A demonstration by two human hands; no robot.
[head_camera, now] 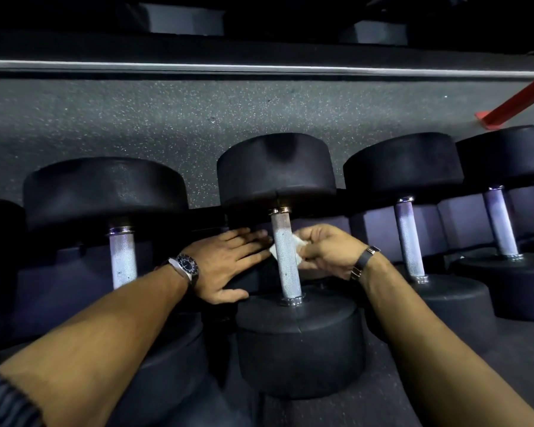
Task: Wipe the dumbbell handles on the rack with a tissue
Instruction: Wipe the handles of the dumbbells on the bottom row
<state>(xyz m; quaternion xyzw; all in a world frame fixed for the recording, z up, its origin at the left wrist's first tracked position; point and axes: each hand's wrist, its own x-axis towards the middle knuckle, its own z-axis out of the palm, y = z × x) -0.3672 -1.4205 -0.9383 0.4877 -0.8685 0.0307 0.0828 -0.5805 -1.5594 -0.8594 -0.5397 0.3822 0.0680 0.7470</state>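
Here, left hand (228,266) flat, fingers straight beside handle (285,257), right hand (327,254) pinching tissue (298,251)

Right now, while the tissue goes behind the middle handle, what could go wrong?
1. The tissue is thin and the middle handle is knurled; it may snag or tear.
2. The right hand holds it only by a pinch, so it may slip.
3. The left hand lies flat beside the handle; its fingers could get squeezed if the dumbbell rolls.

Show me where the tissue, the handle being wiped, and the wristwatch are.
tissue (298,245): head view, white part right of the handle.
handle being wiped (285,260): head view, middle of the knurled bar.
wristwatch (187,265): head view, dark dial on the left wrist.
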